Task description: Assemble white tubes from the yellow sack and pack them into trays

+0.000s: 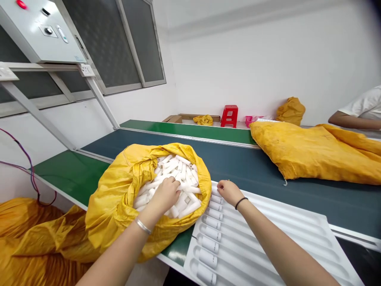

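My left hand (167, 194), a silver bangle on its wrist, is over the loose white tubes (181, 169) inside an open yellow woven sack (110, 206). Its fingers curl down among the tubes; what they hold is hidden. My right hand (229, 191), with a dark band on the wrist, is closed above the far left corner of a white grooved tray (268, 222). Its fingertips pinch together, and I cannot make out anything in them. Several white tubes with dark print, such as the nearest tube (206, 275), lie in the left ends of the tray's grooves.
A full yellow sack (321, 153) lies on the dark conveyor belt (226, 159) at right. Beyond stand a red stool (229, 116) and another yellow sack (291, 111). A person's arm (354, 119) shows at far right. A control box (44, 33) hangs upper left.
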`<control>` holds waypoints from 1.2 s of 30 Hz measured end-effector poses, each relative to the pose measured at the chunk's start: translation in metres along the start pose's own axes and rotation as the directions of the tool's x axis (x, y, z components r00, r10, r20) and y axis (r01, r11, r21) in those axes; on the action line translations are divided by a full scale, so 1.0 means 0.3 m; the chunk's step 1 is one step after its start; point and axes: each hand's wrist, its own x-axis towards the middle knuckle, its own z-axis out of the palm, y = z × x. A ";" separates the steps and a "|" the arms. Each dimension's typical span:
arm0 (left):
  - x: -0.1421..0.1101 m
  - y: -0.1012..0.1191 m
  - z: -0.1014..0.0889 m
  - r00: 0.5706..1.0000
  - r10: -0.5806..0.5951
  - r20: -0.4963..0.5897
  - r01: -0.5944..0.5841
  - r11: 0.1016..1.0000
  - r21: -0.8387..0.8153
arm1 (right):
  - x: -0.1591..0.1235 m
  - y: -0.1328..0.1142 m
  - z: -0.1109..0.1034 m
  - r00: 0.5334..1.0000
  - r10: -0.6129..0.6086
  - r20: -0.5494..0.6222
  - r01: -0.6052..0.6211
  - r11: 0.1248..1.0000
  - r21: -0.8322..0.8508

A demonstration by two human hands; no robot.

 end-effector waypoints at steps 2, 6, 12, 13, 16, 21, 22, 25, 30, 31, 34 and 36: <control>0.002 0.009 0.037 1.000 -0.015 -0.019 0.014 0.999 -0.048 | 0.024 0.003 0.007 0.996 -0.014 0.094 0.017 0.999 -0.031; -0.031 0.027 0.020 0.991 -0.024 -0.133 -0.003 0.979 -0.205 | 0.057 -0.011 0.005 0.984 -0.044 0.173 0.057 0.996 -0.072; -0.119 0.174 -0.038 0.950 -0.027 -0.310 -0.133 0.865 -0.484 | 0.017 0.038 -0.053 0.993 -0.038 0.114 0.047 0.996 -0.076; -0.122 0.207 -0.032 0.948 -0.069 -0.309 -0.141 0.781 -0.608 | 0.011 0.046 -0.058 0.992 -0.036 0.119 0.045 0.997 -0.067; -0.118 0.297 0.001 0.948 -0.259 -0.185 -0.109 0.283 -0.953 | 0.019 0.041 -0.053 0.983 -0.035 0.179 0.041 0.999 -0.029; -0.125 0.385 0.027 0.920 -0.381 0.087 -0.051 -0.337 -0.940 | 0.067 0.013 -0.042 0.975 -0.021 0.223 0.005 0.997 0.075; -0.131 0.393 0.026 0.913 -0.378 0.152 -0.036 -0.446 -0.894 | 0.064 0.019 -0.051 0.979 -0.025 0.203 0.003 0.994 0.108; -0.144 0.406 0.031 0.896 -0.372 0.244 -0.019 -0.581 -0.813 | 0.002 0.062 -0.103 0.996 -0.033 0.082 0.013 0.971 0.240; -0.128 0.453 0.102 0.917 -0.353 0.183 -0.001 -0.463 -0.887 | -0.258 0.134 -0.188 0.989 -0.102 -0.111 0.147 0.819 0.554; -0.122 0.469 0.120 0.927 -0.328 0.182 0.018 -0.445 -0.895 | -0.313 0.142 -0.197 0.978 -0.139 -0.158 0.209 0.736 0.644; -0.110 0.514 0.162 0.956 -0.260 0.134 0.052 -0.299 -0.953 | -0.441 0.172 -0.219 0.916 -0.153 -0.371 0.395 0.500 0.771; -0.107 0.533 0.166 0.979 -0.205 0.022 0.021 -0.005 -1.000 | -0.494 0.200 -0.239 0.857 -0.131 -0.499 0.481 0.551 0.682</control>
